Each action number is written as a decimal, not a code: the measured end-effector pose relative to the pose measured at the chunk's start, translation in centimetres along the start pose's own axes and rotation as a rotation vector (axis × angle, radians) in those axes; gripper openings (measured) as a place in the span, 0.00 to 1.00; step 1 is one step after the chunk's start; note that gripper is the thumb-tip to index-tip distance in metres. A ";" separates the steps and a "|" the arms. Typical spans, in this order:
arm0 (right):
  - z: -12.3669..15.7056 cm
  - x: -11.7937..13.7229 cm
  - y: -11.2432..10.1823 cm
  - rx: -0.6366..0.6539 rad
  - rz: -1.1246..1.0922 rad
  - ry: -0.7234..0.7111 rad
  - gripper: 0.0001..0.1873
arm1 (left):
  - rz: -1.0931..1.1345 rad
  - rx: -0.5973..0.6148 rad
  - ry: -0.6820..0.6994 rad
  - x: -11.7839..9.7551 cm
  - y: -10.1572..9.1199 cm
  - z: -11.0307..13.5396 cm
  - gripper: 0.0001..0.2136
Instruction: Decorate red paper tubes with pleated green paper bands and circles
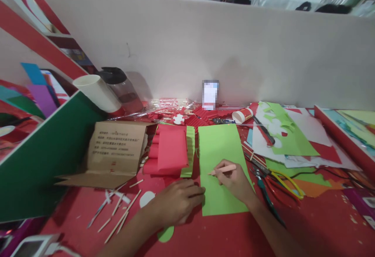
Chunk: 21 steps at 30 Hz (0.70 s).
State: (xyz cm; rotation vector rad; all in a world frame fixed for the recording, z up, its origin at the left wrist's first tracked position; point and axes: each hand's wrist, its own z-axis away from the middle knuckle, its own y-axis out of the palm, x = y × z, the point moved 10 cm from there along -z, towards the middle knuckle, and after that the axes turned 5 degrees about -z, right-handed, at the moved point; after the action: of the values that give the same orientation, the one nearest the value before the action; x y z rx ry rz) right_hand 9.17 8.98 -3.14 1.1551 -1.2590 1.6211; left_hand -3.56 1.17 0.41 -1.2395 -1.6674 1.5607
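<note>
A light green paper sheet (218, 151) lies flat on the red table (307, 225) in front of me. My right hand (236, 181) rests on the sheet's lower half, closed around a pale pink pencil (222, 169) whose tip touches the paper. My left hand (177, 202) lies just left of the sheet, fingers curled, fingertips at its left edge, nothing visible in it. Left of the sheet sits a folded stack of red paper (171, 149) with a pleated green strip (190, 147) beside it.
An opened cardboard box (113, 151) and scattered wooden sticks (123, 214) lie to the left. Scissors with yellow and red handles (278, 182), a glue stick (242, 115) and paper scraps (287, 136) lie to the right. A white cup (95, 91), a jar and a partition wall stand behind.
</note>
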 end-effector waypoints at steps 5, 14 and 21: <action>0.0 0.0 -0.1 -0.010 -0.037 0.003 0.09 | 0.013 -0.015 0.003 0.0 -0.2 0.0 0.11; 0.4 0.2 0.0 0.027 -0.056 0.038 0.09 | -0.007 0.039 -0.117 1.2 1.0 0.6 0.23; 0.3 1.2 -0.3 -0.004 -0.038 0.014 0.10 | 0.018 0.023 -0.022 0.3 0.2 0.2 0.17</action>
State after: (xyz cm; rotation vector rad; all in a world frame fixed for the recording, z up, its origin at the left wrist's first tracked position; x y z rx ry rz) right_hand 9.16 8.77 -1.92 1.1565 -1.2237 1.5952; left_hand -3.76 1.30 0.11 -1.2325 -1.6519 1.6051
